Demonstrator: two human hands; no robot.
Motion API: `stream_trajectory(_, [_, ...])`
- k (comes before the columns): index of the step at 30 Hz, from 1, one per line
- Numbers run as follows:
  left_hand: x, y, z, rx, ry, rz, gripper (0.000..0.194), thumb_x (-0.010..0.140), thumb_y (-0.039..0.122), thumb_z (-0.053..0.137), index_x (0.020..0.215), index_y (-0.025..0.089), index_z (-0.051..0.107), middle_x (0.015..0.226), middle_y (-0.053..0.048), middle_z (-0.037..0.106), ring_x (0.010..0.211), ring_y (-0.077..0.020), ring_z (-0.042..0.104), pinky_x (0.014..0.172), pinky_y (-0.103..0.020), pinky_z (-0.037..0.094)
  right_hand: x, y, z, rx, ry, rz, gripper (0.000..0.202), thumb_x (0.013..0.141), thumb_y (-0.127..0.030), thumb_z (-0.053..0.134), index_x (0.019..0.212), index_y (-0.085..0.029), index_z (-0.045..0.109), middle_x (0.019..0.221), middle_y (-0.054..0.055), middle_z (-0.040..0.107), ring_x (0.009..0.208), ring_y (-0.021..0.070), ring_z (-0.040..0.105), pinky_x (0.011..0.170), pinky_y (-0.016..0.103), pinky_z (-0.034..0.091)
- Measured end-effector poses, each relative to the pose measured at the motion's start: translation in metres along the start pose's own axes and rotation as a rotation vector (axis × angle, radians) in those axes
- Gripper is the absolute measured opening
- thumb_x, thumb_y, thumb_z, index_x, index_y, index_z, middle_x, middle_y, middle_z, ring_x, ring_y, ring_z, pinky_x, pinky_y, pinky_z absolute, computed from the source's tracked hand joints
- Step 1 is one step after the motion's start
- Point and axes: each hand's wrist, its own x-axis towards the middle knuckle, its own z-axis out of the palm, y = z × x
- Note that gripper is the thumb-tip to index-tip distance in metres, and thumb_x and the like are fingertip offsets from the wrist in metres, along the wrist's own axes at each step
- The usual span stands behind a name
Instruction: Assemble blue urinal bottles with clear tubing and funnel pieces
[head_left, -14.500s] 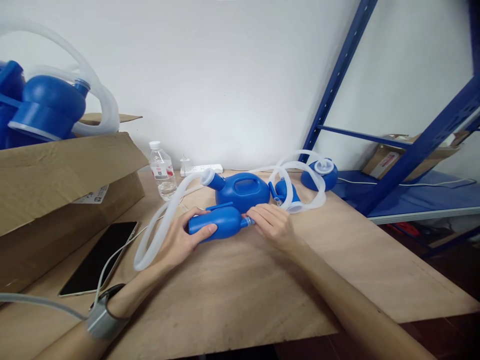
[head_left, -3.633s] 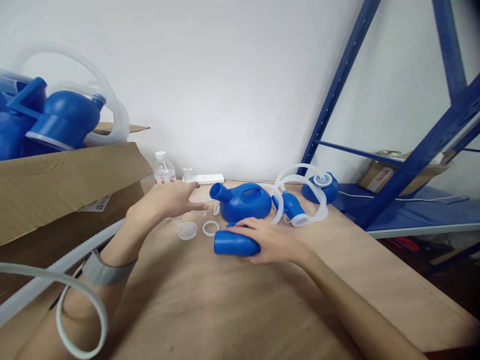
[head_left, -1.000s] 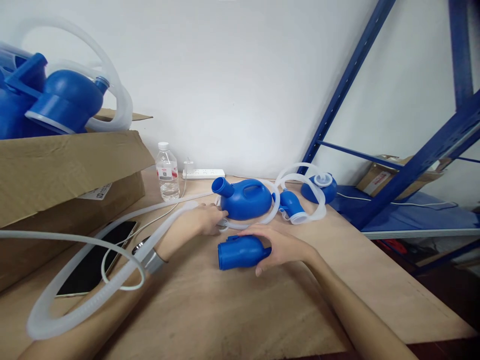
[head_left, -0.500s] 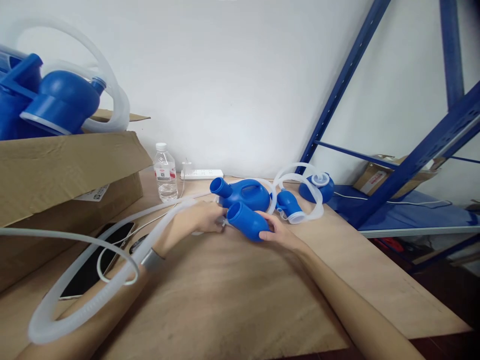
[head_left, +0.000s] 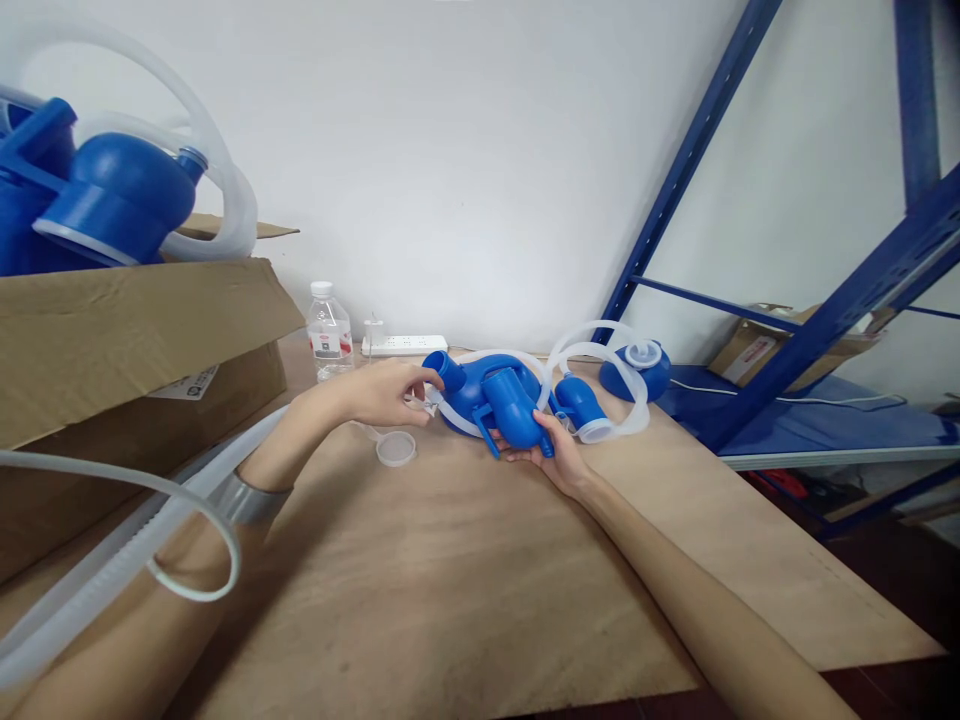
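My right hand (head_left: 551,455) cradles a blue plastic urinal cup (head_left: 512,408) from below and the right, its handle and narrow spout pointing downward. My left hand (head_left: 394,393) pinches a small translucent plastic piece (head_left: 429,403) beside the neck of a blue urinal bottle (head_left: 471,385). That bottle lies behind the cup, which partly hides it. On the table below my left hand is a round translucent lid (head_left: 396,448). A second blue cup (head_left: 581,405) with a white rim lies to the right, touching a coiled translucent hose (head_left: 637,395).
A cardboard box (head_left: 135,310) on the left holds more blue urinal parts (head_left: 127,190) and hoses. Behind are a water bottle (head_left: 329,335) and a power strip (head_left: 405,345). Another blue bottle (head_left: 637,372) sits by the blue metal shelf (head_left: 682,160). A loose hose (head_left: 135,540) crosses my left forearm.
My right hand has turned the cup, so its mouth points up and its handle and spout show. My left hand has lifted and moved left, uncovering the lid.
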Motion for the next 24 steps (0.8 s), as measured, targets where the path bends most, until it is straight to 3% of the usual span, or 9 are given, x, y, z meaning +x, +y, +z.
stream_trajectory(5, [-0.001, 0.003, 0.003, -0.001, -0.146, -0.031, 0.051, 0.077, 0.039, 0.065, 0.126, 0.024, 0.068, 0.104, -0.005, 0.074, 0.088, -0.0219, 0.069, 0.074, -0.029, 0.050, -0.002, -0.002, 0.004, -0.012, 0.047, 0.018, 0.040, 0.088, -0.051, 0.061, 0.105, -0.016, 0.071, 0.097, 0.012, 0.080, 0.088, 0.0282, 0.076, 0.071, 0.036, 0.061])
stream_trajectory(10, [0.001, 0.007, 0.001, -0.243, 0.107, 0.084, 0.046, 0.090, 0.053, 0.058, 0.122, 0.022, 0.069, 0.116, -0.007, 0.073, 0.102, -0.0226, 0.067, 0.082, -0.031, 0.051, -0.008, -0.003, 0.009, 0.005, -0.040, 0.025, 0.044, 0.083, -0.049, 0.067, 0.112, -0.016, 0.070, 0.107, 0.013, 0.078, 0.094, 0.0290, 0.075, 0.074, 0.037, 0.061])
stream_trajectory(14, [0.008, 0.016, 0.010, -0.412, 0.302, 0.154, 0.048, 0.096, 0.057, 0.053, 0.127, 0.024, 0.067, 0.124, -0.007, 0.071, 0.108, -0.0224, 0.065, 0.084, -0.031, 0.052, -0.011, 0.005, 0.011, 0.001, -0.097, 0.000, 0.055, 0.078, -0.050, 0.072, 0.121, -0.016, 0.066, 0.108, 0.013, 0.078, 0.084, 0.0269, 0.074, 0.074, 0.038, 0.059])
stream_trajectory(19, [0.012, 0.035, 0.030, -0.416, 0.335, 0.238, 0.045, 0.098, 0.049, 0.054, 0.135, 0.024, 0.061, 0.132, -0.008, 0.066, 0.106, -0.0212, 0.064, 0.092, -0.034, 0.053, -0.014, 0.011, 0.020, 0.014, -0.092, -0.045, 0.063, 0.074, -0.052, 0.074, 0.126, -0.017, 0.063, 0.110, 0.012, 0.076, 0.090, 0.0287, 0.073, 0.074, 0.038, 0.059])
stream_trajectory(24, [0.012, 0.052, 0.046, -0.392, 0.386, 0.234, 0.045, 0.103, 0.046, 0.044, 0.138, 0.022, 0.058, 0.142, -0.011, 0.059, 0.126, -0.0258, 0.057, 0.109, -0.041, 0.046, -0.020, 0.009, 0.030, 0.012, -0.127, -0.064, 0.064, 0.075, -0.059, 0.072, 0.124, -0.019, 0.064, 0.102, 0.011, 0.076, 0.079, 0.0252, 0.072, 0.065, 0.035, 0.057])
